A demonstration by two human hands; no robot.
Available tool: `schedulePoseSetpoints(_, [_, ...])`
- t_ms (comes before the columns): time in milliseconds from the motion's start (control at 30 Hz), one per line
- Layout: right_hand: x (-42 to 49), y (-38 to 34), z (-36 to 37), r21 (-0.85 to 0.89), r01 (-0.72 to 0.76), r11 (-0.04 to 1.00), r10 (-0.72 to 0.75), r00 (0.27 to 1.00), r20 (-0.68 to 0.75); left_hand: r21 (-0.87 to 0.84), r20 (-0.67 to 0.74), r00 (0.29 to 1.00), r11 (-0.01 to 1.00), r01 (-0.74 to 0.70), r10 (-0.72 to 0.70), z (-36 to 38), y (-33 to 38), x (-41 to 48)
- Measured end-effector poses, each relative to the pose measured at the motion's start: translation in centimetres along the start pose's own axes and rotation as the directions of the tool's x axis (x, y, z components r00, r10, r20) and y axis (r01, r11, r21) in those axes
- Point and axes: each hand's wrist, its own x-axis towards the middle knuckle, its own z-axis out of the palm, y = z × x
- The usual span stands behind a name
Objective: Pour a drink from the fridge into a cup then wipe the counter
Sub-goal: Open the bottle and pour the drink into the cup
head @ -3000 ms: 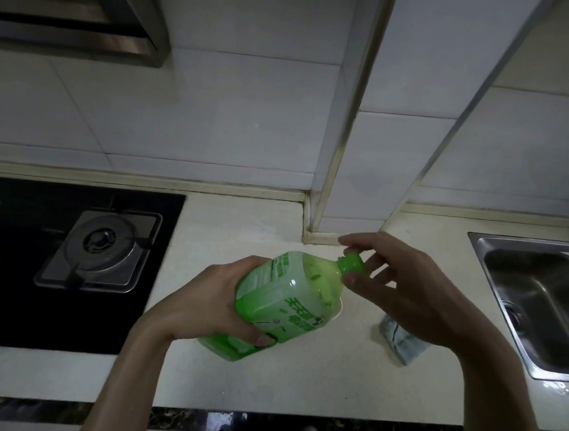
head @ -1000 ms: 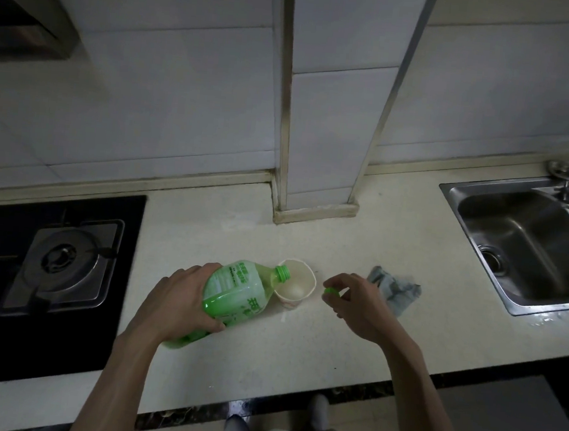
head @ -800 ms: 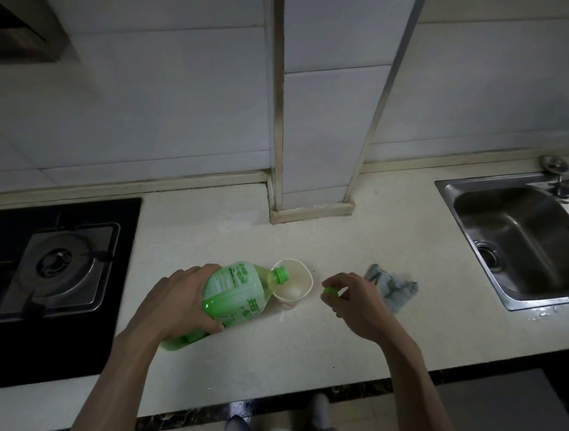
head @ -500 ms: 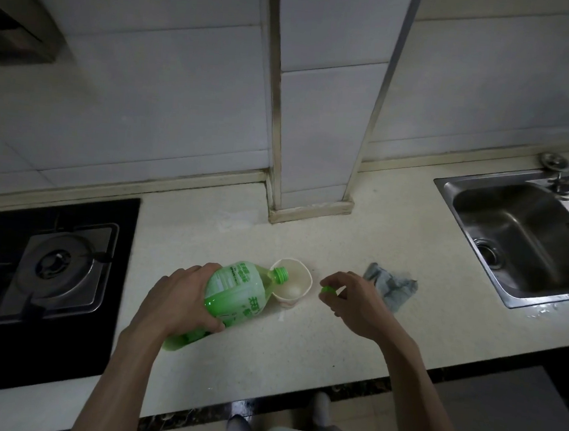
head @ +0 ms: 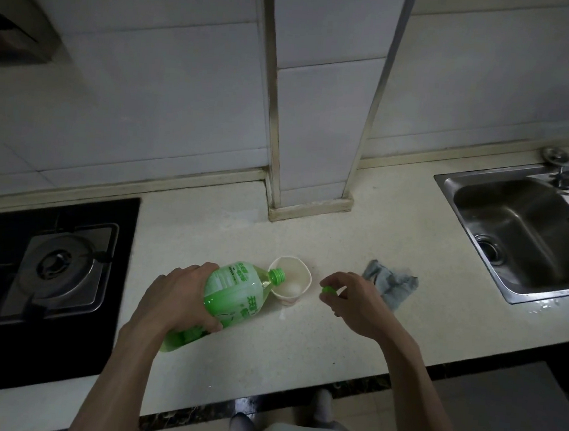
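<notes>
My left hand (head: 179, 300) grips a green drink bottle (head: 234, 297), tilted with its open neck over the rim of a white paper cup (head: 293, 279) on the pale counter (head: 299, 347). A little liquid shows in the bottom of the cup. My right hand (head: 354, 302) hovers just right of the cup and pinches the green bottle cap (head: 329, 290) between its fingertips. A crumpled grey cloth (head: 392, 288) lies on the counter right behind that hand.
A steel sink (head: 529, 233) with a tap sits at the right. A black gas hob (head: 54, 274) fills the left. A tiled pillar (head: 319, 115) juts from the wall behind the cup. A small wet spot marks the counter in front of the cup.
Three seconds ago my right hand was twisting the cap on the raised bottle. Since then the bottle stays tipped over the cup and the cap rests in my right fingers; both hands have barely moved.
</notes>
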Motion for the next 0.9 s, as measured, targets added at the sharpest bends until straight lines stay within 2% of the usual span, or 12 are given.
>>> schedulePoseSetpoints(400, [-0.6,0.6,0.2,-0.002,-0.02,1.0,0.02,1.0,-0.013,0.054,0.018,0.999,0.998,0.025,-0.026,-0.6,0.7,0.1])
schedulePoseSetpoints(900, [-0.3,0.5,-0.1,-0.002,-0.023,1.0,0.023,1.0,0.016,0.042,0.024,0.999,0.998,0.037,-0.038,-0.4,1.1,0.0])
